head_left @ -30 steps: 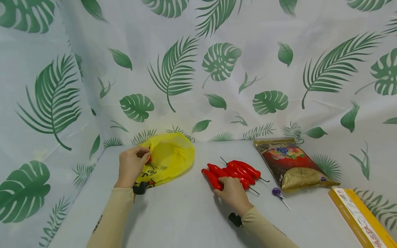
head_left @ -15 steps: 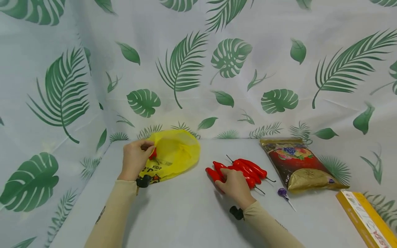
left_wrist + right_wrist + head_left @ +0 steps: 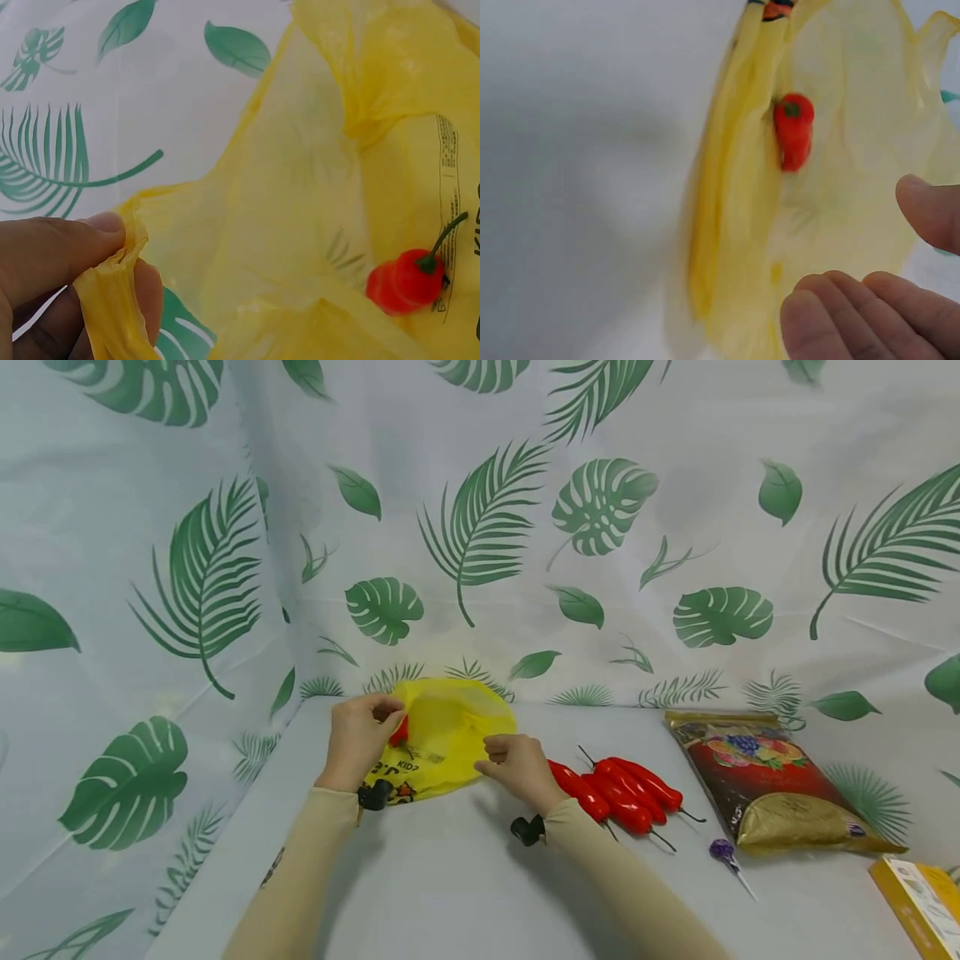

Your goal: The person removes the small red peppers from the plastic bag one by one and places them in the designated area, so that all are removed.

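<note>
My left hand [image 3: 363, 735] pinches the gathered edge of a yellow plastic bag [image 3: 247, 217] between thumb and fingers. The bag's mouth gapes, and inside it lies a red chili pepper [image 3: 409, 281] with a green stem, also visible in the right wrist view. Beside the bag's right edge my right hand [image 3: 522, 768] holds nothing; the right wrist view shows its fingers [image 3: 870, 319] extended and the thumb apart from them. Just right of that hand, several glossy red chili peppers [image 3: 630, 793] lie side by side on the white table, one partly hidden behind the wrist.
A purple-topped lollipop [image 3: 723, 852] lies right of the peppers. Behind it is a red and gold foil packet [image 3: 780, 777], and a yellow pasta box [image 3: 911, 902] sits at the right edge. A leaf-patterned sheet [image 3: 480, 527] rises behind the table.
My right hand has left the loose peppers and moved left to the bag's edge, empty. The left hand keeps its pinch on the bag. The head view has swung left.
</note>
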`<action>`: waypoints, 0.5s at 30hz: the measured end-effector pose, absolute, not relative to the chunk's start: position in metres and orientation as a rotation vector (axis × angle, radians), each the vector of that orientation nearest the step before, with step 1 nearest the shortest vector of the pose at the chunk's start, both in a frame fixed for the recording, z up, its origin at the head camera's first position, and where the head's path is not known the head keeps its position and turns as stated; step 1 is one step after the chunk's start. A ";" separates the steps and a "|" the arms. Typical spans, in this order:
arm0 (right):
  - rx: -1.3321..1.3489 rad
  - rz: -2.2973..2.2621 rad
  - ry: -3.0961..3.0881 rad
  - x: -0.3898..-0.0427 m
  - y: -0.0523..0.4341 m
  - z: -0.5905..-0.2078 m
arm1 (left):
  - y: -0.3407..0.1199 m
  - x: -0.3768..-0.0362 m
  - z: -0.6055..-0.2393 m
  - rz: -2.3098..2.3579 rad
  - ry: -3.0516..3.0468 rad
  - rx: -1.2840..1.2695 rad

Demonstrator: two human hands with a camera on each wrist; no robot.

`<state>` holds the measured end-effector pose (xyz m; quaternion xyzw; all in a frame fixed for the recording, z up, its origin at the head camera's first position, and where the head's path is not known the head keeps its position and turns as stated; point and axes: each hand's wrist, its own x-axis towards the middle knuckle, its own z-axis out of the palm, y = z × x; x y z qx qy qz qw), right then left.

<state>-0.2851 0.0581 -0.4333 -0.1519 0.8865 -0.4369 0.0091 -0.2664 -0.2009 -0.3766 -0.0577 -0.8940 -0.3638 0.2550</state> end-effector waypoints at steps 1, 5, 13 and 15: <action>-0.496 -1.376 2.758 -0.289 0.051 -0.434 | -0.201 -0.267 -0.376 -0.984 -2.428 -0.163; -0.515 -1.400 2.716 -0.306 0.023 -0.441 | -0.199 -0.268 -0.376 -0.980 -2.418 -0.180; -0.633 -1.246 2.684 -0.331 -0.022 -0.456 | -0.199 -0.267 -0.383 -0.994 -2.420 -0.167; -0.653 -1.213 2.688 -0.338 -0.034 -0.459 | -0.199 -0.266 -0.383 -0.989 -2.411 -0.178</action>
